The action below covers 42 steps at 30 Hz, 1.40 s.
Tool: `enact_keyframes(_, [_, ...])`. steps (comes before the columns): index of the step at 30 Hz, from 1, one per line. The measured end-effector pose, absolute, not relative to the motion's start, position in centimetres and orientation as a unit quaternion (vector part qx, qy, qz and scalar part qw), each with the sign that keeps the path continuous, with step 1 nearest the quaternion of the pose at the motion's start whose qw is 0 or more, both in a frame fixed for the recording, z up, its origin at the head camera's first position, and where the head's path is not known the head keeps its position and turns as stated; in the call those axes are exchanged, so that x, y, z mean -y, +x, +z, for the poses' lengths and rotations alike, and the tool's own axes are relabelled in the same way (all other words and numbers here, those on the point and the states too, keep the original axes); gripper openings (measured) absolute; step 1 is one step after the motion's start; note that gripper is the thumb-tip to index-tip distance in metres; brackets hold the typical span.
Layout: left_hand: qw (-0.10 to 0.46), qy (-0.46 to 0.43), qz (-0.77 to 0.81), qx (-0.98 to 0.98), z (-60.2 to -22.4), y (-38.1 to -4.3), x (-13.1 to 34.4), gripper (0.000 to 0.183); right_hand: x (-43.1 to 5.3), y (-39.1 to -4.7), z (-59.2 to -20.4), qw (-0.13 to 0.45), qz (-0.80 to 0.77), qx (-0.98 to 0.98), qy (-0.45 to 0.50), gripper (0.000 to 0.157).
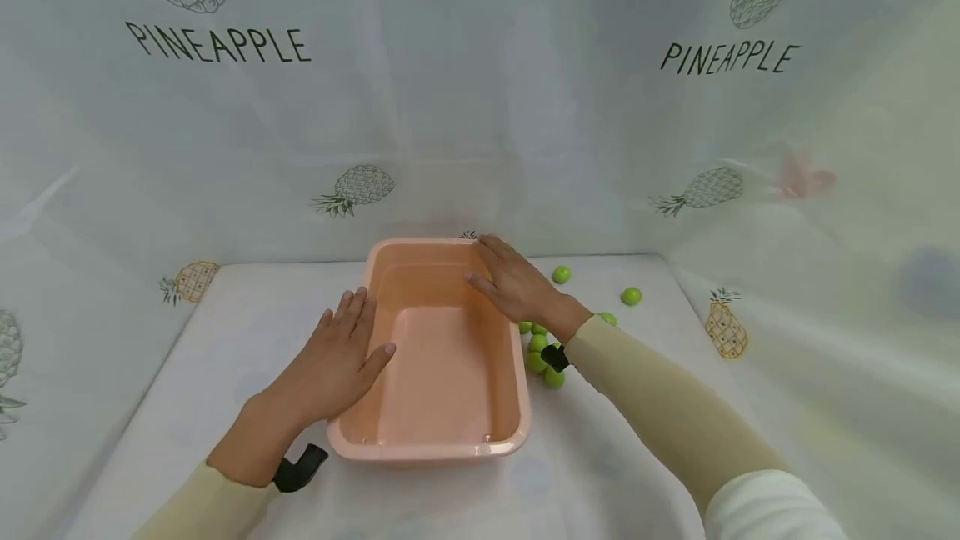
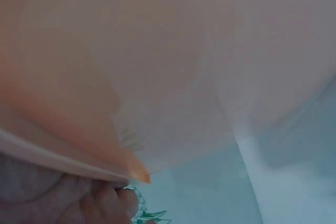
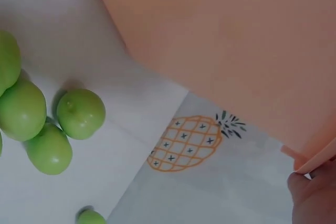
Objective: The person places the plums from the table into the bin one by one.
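Observation:
An open, peach-coloured plastic basin (image 1: 442,373) stands at the middle of the white table with nothing inside it. My left hand (image 1: 326,365) holds its left rim, fingers along the outside and thumb over the inner side. At the far right corner my right hand (image 1: 517,277) holds the opposite rim, its thumb inside. In the left wrist view, the fingers (image 2: 107,205) lie against the underside of the rim. The right wrist view shows the outer wall of the basin (image 3: 220,40), with fingertips (image 3: 299,184) right at the rim.
Several small round green fruits (image 3: 80,114) lie right of the basin, partly behind my right forearm. Two more green fruits, one (image 1: 632,296) farther right and one (image 1: 561,274) near the back, sit apart. A pineapple-printed sheet (image 1: 480,107) hangs behind the table.

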<state>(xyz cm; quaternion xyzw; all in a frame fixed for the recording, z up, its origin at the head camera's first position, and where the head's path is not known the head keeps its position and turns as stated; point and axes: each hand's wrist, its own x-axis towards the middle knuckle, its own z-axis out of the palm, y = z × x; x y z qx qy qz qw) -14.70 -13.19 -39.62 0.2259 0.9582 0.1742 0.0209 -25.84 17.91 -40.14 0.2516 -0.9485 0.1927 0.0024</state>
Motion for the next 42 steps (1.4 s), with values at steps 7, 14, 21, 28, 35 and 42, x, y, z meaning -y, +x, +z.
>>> enact_keyframes(7, [0.011,0.195,0.153,-0.969,-40.2,-15.6,13.3,0.077,-16.8,-27.7,-40.5,0.001,0.207,0.942,0.265,0.071])
enact_keyframes(14, [0.017,0.202,0.158,-0.966,-40.1,-16.6,13.0,0.077,-17.5,-28.2,-40.1,0.076,0.156,0.947,0.271,0.063])
enact_keyframes(21, [0.013,0.195,0.16,-0.967,-40.2,-16.8,13.1,0.076,-22.5,-26.4,-41.2,0.181,0.105,0.94,0.268,0.052])
enact_keyframes(28, [0.024,0.2,0.17,-0.965,-40.0,-16.6,13.4,0.078,-30.0,-21.1,-45.1,0.192,0.064,0.954,0.222,0.055])
enact_keyframes(35, [0.008,0.221,0.106,-0.969,-39.6,-16.8,14.9,0.077,-33.0,-16.9,-49.5,0.217,-0.008,0.943,0.254,0.057])
enact_keyframes(42, [0.013,0.212,0.108,-0.971,-39.9,-17.1,14.4,0.083,-33.0,-17.3,-51.8,0.224,-0.038,0.934,0.275,0.046])
